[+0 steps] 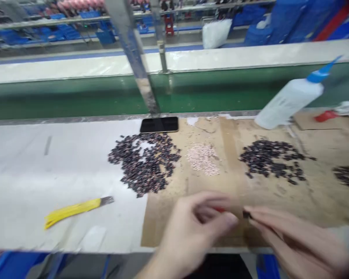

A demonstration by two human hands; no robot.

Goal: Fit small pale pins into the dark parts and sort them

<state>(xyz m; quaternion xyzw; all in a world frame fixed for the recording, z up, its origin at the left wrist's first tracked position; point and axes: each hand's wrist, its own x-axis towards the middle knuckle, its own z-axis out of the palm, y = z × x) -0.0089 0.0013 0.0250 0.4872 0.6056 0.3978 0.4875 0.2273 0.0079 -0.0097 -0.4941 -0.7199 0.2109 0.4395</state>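
Note:
My right hand [296, 236] pinches a small dark piece [246, 214] between thumb and fingertips, above the brown cardboard. Facing it, my left hand [194, 221] is curled closed, and a bit of something red [220, 209] shows between its thumb and fingers; blur hides what it is. Beyond the left hand lies a wide pile of small dark pieces [145, 170]. Small pale pink pieces [202, 158] are spread in the middle. Past my right hand is a second pile of dark pieces [264, 157], with a smaller cluster [346, 176] at far right.
A black phone [159, 124] lies at the table's back edge, by a metal post [144, 91]. A white bottle with a blue nozzle [289, 100] leans at back right, near a red object [325, 116]. A yellow-handled tool [75, 211] rests on the white surface at left.

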